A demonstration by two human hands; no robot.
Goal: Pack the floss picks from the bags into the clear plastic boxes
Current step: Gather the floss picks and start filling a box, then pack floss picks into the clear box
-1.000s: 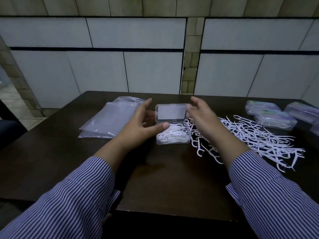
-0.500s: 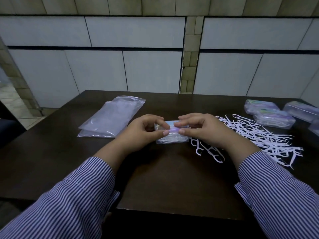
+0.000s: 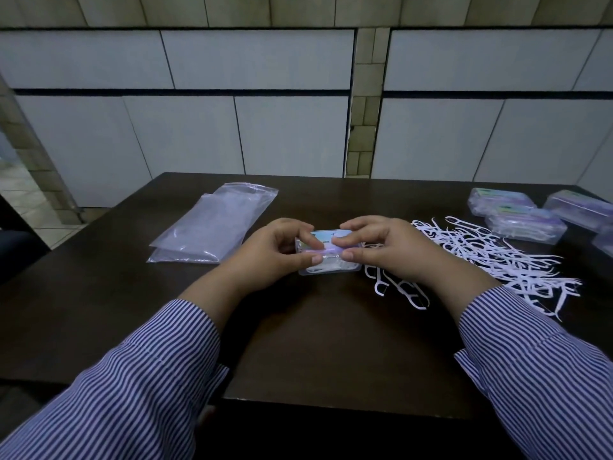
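The box (image 3: 326, 257) sits mid-tabletop (image 3: 315, 353), pinched at its near edge by the left hand (image 3: 275, 252) and right hand (image 3: 381, 249); it looks light, thin and slippery, so I would hold it by the short sides.

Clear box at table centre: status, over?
Left hand and right hand both pinching clear box, lid down, picks inside. Loose floss picks right of it. Nothing in the way.
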